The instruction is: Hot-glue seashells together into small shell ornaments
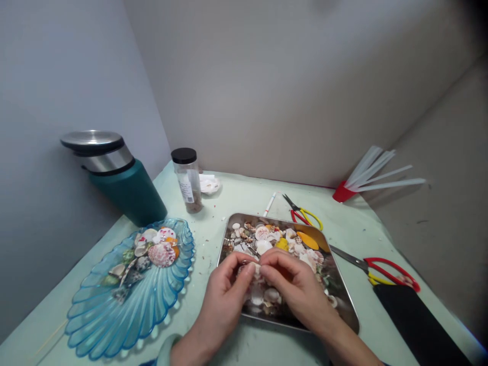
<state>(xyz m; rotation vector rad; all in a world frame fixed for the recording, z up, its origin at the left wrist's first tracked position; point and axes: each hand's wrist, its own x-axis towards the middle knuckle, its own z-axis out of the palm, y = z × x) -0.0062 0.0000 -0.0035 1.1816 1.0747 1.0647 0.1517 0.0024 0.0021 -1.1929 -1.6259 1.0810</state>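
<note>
Over a metal tray (341,277) of mixed seashells, my left hand (229,290) and my right hand (295,282) meet with thumbs and forefingers pinched together. A small whitish piece (256,268) shows at the fingertips; its kind is mostly hidden by them. Around the hands lie white shells (264,247), a yellow piece (282,244), an orange oval shell (307,240) and small spiral shells. To the left, a blue shell-shaped glass dish (152,305) holds several shells, among them a pink speckled scallop shell (162,254).
A teal bottle (129,193) and a black-lidded jar (188,180) stand at the back left. Right of the tray lie small scissors (305,213), large red-and-yellow-handled scissors (381,269) and a black flat object (415,320). A red cup (344,192) holds translucent sticks (369,170).
</note>
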